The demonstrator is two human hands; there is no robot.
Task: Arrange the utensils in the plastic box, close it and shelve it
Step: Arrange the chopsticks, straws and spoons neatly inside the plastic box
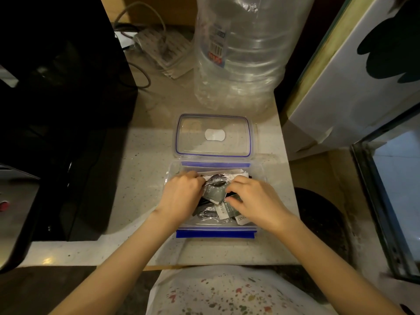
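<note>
Two hands are down inside your open plastic box (259, 176), which sits on the pale table (145, 178) near its front edge, blue latches showing on its near and far sides. Your left hand (181, 196) has its fingers curled over the wrapped utensils (216, 181) at the left of the box; your right hand (256, 201) curls over them on the right, thumb pressing a dark packet (227, 211) with white print. Whether either hand truly grips a packet or only presses it down you cannot tell, since the fingertips are buried among the wrappers. How many utensils lie there is also hard to make out: the hands cover most of them, and the clear wrap glares. The lid (213, 135) lies flat on the table just beyond the box, touching its far side. Farther back stands a large clear water bottle (241, 53), its top cut off by the frame. To the left, a black appliance (56, 110) is mostly lost in shadow.
</note>
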